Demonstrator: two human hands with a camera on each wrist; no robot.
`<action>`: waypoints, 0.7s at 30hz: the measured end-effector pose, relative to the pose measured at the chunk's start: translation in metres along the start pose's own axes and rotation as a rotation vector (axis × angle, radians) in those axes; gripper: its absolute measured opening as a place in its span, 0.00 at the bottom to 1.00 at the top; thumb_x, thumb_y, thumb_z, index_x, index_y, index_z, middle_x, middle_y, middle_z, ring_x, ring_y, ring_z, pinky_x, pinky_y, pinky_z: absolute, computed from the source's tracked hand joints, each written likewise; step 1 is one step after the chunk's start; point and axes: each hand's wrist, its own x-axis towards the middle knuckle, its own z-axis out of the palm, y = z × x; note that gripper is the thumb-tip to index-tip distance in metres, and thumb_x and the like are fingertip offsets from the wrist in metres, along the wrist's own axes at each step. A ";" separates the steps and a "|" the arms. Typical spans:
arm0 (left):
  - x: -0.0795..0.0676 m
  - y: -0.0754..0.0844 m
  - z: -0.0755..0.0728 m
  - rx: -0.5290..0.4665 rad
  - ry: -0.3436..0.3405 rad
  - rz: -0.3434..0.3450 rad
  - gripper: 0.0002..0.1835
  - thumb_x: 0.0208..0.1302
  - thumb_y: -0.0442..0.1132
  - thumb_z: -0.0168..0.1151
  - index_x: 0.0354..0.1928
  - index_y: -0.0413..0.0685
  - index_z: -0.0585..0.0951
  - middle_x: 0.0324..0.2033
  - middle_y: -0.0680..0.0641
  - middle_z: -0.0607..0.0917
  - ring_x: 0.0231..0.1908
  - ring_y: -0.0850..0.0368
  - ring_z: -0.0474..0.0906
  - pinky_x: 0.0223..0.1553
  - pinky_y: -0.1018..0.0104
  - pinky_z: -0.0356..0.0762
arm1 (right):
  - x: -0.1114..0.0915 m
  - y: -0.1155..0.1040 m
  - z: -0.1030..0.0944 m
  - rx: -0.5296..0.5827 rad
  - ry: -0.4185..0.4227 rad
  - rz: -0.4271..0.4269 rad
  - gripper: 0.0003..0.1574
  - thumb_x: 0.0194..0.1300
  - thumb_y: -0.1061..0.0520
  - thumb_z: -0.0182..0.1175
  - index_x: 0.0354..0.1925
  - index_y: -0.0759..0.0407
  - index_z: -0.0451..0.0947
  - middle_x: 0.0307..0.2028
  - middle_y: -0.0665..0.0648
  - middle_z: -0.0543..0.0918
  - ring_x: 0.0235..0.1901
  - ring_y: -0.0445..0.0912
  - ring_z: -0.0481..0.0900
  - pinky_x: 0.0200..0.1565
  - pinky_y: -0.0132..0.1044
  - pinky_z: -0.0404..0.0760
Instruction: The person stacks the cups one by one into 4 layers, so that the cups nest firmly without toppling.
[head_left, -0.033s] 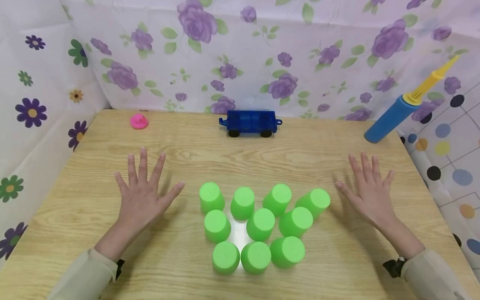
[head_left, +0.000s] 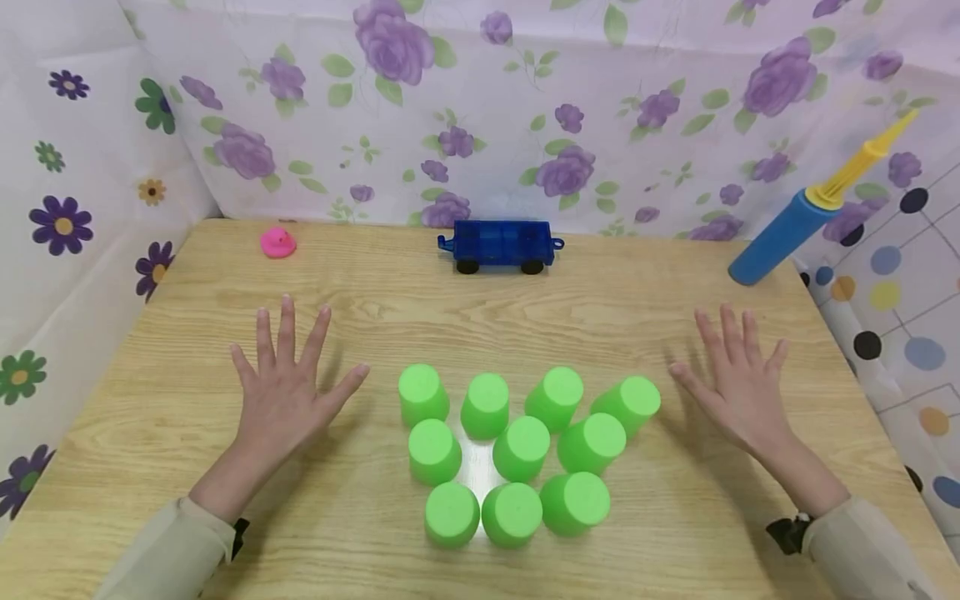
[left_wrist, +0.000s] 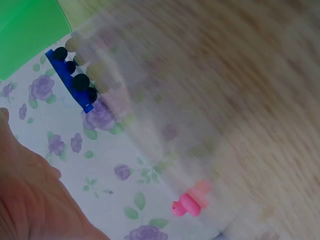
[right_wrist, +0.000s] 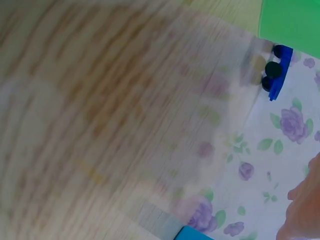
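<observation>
My left hand (head_left: 281, 392) is spread flat with straight fingers, left of a group of green cups (head_left: 521, 450). Opposite it, my right hand (head_left: 738, 383) lies spread the same way, its thumb toward the cups. Neither hand holds anything. The several cups stand upside down in three rows, bases up, on the wooden table (head_left: 600, 308). Nearest the right thumb is the cup (head_left: 632, 404) at the back right; the back left cup (head_left: 422, 396) is closest to the left thumb. Each wrist view shows part of a hand and a green cup's side.
A blue toy wagon (head_left: 502, 244) stands at the table's back middle. A pink toy duck (head_left: 278, 242) sits at the back left. At the back right, a blue and yellow hand pump (head_left: 780, 233) leans up. A flowered cloth (head_left: 480, 108) hangs behind the table.
</observation>
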 end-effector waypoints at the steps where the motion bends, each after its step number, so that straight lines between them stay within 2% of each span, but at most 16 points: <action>1: 0.000 0.000 0.000 -0.003 -0.004 -0.001 0.46 0.60 0.69 0.46 0.73 0.57 0.45 0.71 0.46 0.27 0.69 0.44 0.17 0.57 0.26 0.20 | 0.000 0.000 0.000 -0.003 -0.002 0.001 0.47 0.67 0.36 0.46 0.74 0.50 0.39 0.73 0.61 0.34 0.70 0.53 0.22 0.58 0.66 0.15; 12: 0.000 0.003 0.002 -0.020 -0.040 -0.004 0.46 0.60 0.70 0.46 0.73 0.54 0.47 0.72 0.43 0.31 0.70 0.39 0.23 0.57 0.24 0.24 | -0.004 -0.003 -0.003 -0.021 -0.022 0.000 0.46 0.67 0.35 0.45 0.74 0.47 0.40 0.73 0.58 0.33 0.71 0.53 0.23 0.58 0.68 0.16; 16: 0.003 0.005 0.003 -0.039 -0.056 0.006 0.46 0.60 0.69 0.46 0.73 0.54 0.48 0.72 0.40 0.34 0.70 0.39 0.25 0.58 0.25 0.26 | -0.001 -0.006 -0.006 -0.021 -0.025 -0.012 0.46 0.67 0.35 0.46 0.74 0.47 0.42 0.73 0.59 0.37 0.71 0.54 0.25 0.58 0.69 0.18; 19: 0.006 0.009 0.003 -0.070 -0.075 0.019 0.46 0.61 0.69 0.46 0.73 0.53 0.48 0.72 0.36 0.37 0.70 0.38 0.26 0.59 0.27 0.24 | 0.002 -0.010 -0.008 0.018 -0.013 -0.051 0.45 0.66 0.37 0.49 0.73 0.47 0.44 0.73 0.60 0.41 0.71 0.55 0.29 0.59 0.68 0.20; 21: 0.007 0.014 0.003 -0.096 -0.082 0.054 0.45 0.61 0.67 0.48 0.73 0.51 0.50 0.71 0.34 0.42 0.70 0.36 0.32 0.61 0.30 0.25 | 0.005 -0.015 -0.011 0.075 -0.009 -0.093 0.44 0.66 0.39 0.51 0.73 0.46 0.45 0.73 0.60 0.44 0.72 0.55 0.32 0.60 0.67 0.20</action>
